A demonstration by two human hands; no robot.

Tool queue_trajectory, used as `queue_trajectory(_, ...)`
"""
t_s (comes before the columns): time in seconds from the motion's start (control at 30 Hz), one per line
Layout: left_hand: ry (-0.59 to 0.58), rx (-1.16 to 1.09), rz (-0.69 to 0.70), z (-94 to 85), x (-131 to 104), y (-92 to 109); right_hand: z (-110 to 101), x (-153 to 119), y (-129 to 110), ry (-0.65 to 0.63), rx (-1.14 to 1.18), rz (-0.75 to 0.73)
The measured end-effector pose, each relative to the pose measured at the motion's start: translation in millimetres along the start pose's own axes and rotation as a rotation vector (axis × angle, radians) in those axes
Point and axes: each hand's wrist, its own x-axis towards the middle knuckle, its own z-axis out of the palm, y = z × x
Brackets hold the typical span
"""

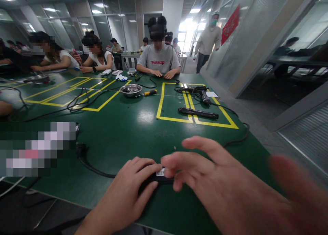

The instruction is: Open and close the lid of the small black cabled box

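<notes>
At the left of the frame, a black plug (81,149) lies on the green tabletop (110,132), and its black cable (98,172) runs right towards the left hand (128,190), at lower centre. That hand's fingers are pressed together along the upper edge of a black device (165,180) with a small white label (160,173), the thumb at its lower edge, so they seem to pinch it. Farther up, a metal bowl (131,90) sits just beside a yellow-and-black screwdriver (150,92).

The device is at lower centre, between the two hands, its long axis running roughly left to right (both ends are partly hidden). It lies right at the left fingertips, so the left hand is the nearer. Right of it, the right hand (220,180) reaches in, fingers bent and loosely spread, the lower ones over the device's right part; whether they touch it cannot be told. Beyond, at right of upper centre, a black rod (198,113) lies within yellow tape (174,119), near tangled black cables (196,91).
</notes>
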Motion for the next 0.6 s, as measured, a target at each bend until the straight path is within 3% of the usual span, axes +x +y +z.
queue_trajectory(0.1, 0.018, -0.035, -0.013, -1.3, 0.1, -0.1, -5.2, 64.7, 9.1, 0.056, 0.333, 0.208)
queue_trajectory(0.17, 0.018, -0.045, -0.028, -1.7, 0.3, -0.1, -5.2, 83.9, 23.5, 0.028, 0.259, 0.228)
queue_trajectory(0.23, 0.019, -0.043, -0.027, -1.8, 0.2, 0.0, -1.9, 85.3, 40.2, -0.019, 0.146, 0.226)
queue_trajectory(0.37, 0.006, -0.01, -0.019, -1.5, -1.5, 0.4, 9.8, 68.6, 61.6, 0.059, -0.006, 0.101)
queue_trajectory(0.6, 0.04, -0.051, -0.07, -2.5, -0.2, -1.1, 16.5, 60.3, 57.1, -0.004, -0.134, -0.056)
